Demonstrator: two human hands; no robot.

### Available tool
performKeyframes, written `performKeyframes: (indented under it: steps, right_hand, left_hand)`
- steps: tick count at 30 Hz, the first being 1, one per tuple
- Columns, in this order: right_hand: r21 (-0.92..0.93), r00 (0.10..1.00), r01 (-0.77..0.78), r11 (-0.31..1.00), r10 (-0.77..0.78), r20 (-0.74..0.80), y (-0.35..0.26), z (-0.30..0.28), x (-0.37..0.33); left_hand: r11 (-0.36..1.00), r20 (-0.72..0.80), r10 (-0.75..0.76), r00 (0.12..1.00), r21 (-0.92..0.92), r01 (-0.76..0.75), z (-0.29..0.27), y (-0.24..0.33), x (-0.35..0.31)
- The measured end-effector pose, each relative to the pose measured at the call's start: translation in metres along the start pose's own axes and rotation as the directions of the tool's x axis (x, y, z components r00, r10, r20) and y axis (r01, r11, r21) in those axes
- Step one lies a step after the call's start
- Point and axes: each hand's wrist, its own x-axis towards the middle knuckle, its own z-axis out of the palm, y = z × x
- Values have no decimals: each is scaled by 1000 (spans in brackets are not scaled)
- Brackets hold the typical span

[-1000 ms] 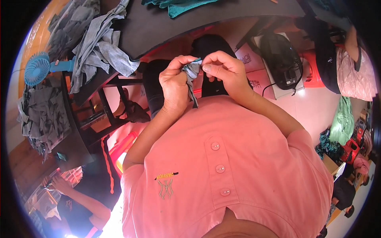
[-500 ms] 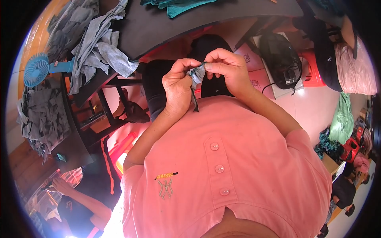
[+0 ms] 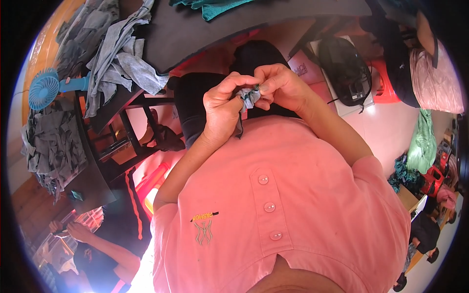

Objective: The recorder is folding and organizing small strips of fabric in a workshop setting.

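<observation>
A small crumpled piece of grey-blue fabric (image 3: 249,97) with a dark edge is held between my two hands, above my lap. My left hand (image 3: 223,103) is closed round it, thumb and forefinger pinching its upper part, while a strip hangs below the palm. My right hand (image 3: 283,87) pinches the fabric's dark edge between thumb and forefinger, close to the left fingertips. Part of the fabric is hidden inside the fingers.
A dark table (image 3: 195,31) stands ahead, with grey cloth pieces (image 3: 128,61) draped over its left side and teal cloth (image 3: 220,7) at its far edge. A blue fan (image 3: 45,90) sits left. A black bag (image 3: 345,73) lies to the right. Other people work nearby.
Both hands have shifted slightly right and nearer to me. The right fingers have curled in more around the fabric, which is now bunched differently.
</observation>
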Motion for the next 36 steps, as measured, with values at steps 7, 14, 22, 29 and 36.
performKeyframes:
  steps: [7,14,22,29,36]
  right_hand:
    - [73,999,-33,997,31,35,9,-8,5]
    - [31,998,-59,998,59,23,8,-4,6]
    - [-918,837,249,309,-546,44,-2,57,-5]
    - [-976,885,83,203,-465,-21,1,55,13]
    - [-963,648,260,75,-752,116,13,46,29]
  left_hand:
    - [997,10,13,1000,-78,-12,12,14,5]
    - [997,-53,57,997,-53,-60,6,9,5]
    - [998,-393,-2,919,57,27,2,-4,11]
    - [994,-498,63,865,105,-12,7,-12,26]
    - [978,-493,98,864,207,8,8,-17,27]
